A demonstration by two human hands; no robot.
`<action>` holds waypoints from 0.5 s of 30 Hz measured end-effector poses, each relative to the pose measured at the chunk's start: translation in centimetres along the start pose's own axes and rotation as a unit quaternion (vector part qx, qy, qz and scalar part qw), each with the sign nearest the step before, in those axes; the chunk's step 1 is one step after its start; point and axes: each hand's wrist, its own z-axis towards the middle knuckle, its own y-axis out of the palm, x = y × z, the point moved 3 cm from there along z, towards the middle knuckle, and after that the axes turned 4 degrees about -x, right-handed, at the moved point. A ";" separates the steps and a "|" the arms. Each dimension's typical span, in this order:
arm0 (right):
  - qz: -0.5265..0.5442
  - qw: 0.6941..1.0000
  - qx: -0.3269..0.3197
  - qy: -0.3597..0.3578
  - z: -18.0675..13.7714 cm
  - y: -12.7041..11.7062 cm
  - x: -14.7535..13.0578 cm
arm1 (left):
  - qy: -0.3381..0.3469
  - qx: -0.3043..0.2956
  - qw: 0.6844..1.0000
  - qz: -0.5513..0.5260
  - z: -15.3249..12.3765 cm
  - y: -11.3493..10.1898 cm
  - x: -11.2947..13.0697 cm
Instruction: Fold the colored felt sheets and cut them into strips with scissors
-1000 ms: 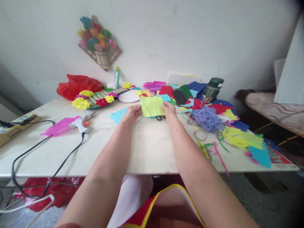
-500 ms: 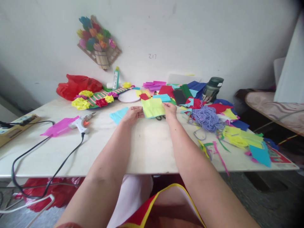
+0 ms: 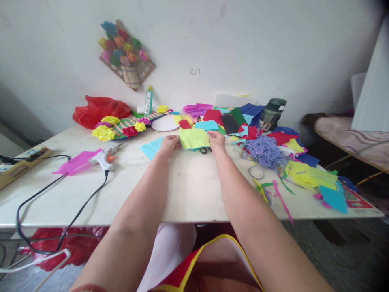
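My left hand (image 3: 170, 147) pinches one side of the yellow-green paper (image 3: 194, 138), and my right hand (image 3: 216, 142) pinches the other side. The paper is between my hands, near the middle of the bench (image 3: 194, 186). Some of my fingertips are hidden by it. Two dark loops (image 3: 205, 150) peek out below its edge; they may be scissor handles, but the rest is covered. My left hand also hides one end of a blue sheet (image 3: 151, 147). The power strip (image 3: 24, 162) is cut off at the side. Under the bench, a red bag (image 3: 65, 247) is partly hidden.
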 end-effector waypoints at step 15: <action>-0.004 0.999 -0.042 0.018 -0.9 0.4 -1.2 | 0.000 -0.002 1.000 -0.027 -0.2 0.2 0.0</action>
